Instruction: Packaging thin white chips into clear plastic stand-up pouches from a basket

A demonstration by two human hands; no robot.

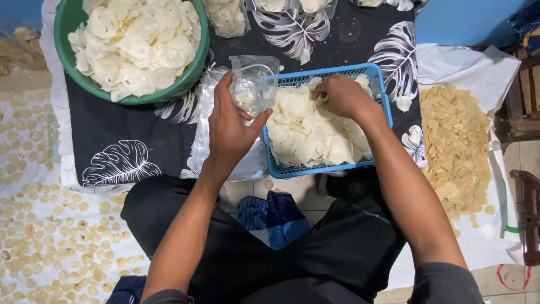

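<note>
1. A small clear plastic bag (253, 84) is held upright by the left hand (230, 126), with the thumb on one side and the fingers closed around the other; the bag's mouth is kept open at the top.
2. A few pale round chips are seen inside the bag, low down, though their number cannot be told through the plastic.
3. The right hand (343, 97) is laid palm down on the heap of white chips (309, 135), its fingers curled into the pile; whether any chips are pinched under the fingers is hidden by the back of the hand.
4. The chips are held in a blue plastic basket (382, 90), which is placed directly under the right hand and just beside the left hand.
5. The bag is held touching or just over the basket's nearer corner, between the two hands.
6. A stack of flat clear bags (205, 112) is spread beneath the left hand on a black cloth with white leaf prints (118, 141).
7. Beyond the left hand, a green bowl (70, 22) heaped with the same white chips is set on the cloth.
8. Filled clear packets (226, 17) are lined up beyond both hands, at the far edge.
9. Outward of the right hand, yellowish chips (455, 146) are spread on a white sheet (478, 67).
</note>
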